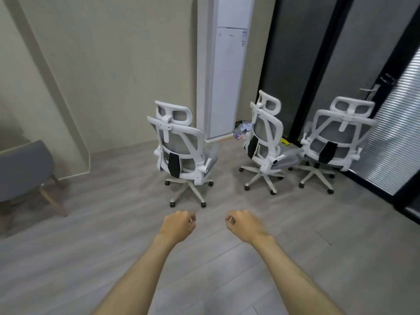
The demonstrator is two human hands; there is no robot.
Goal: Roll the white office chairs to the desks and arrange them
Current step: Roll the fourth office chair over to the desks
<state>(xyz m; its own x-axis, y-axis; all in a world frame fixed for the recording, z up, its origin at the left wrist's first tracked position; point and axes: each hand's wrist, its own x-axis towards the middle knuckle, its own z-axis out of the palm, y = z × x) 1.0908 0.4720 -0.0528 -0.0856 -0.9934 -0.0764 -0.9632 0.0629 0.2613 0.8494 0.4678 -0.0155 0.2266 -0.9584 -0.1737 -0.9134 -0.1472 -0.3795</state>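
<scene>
Both bare arms reach forward over the floor. The left hand (178, 226) has its fingers (190, 218) curled inward into a loose fist that holds nothing; the right hand (242, 225) is curled the same way, also empty, with the two hands near each other and apart from any chair.

Beneath them lies the grey wood-plank floor (113, 258), running to a beige wall (113, 76). The tall white standing air-conditioner unit (223, 69) stands upright in the corner. Left of the unit and nearest the hands is the first white-framed office chair with grey mesh back and headrest (181, 146), on a five-star castor base, its back turned to the camera. Just right of the unit stands the second white mesh office chair (266, 137), turned sideways, and beyond it the third white mesh office chair (341, 137), beside the dark glass partition with blinds (391, 123). Far left of the unit sits a grey upholstered chair with wooden legs (25, 169).
</scene>
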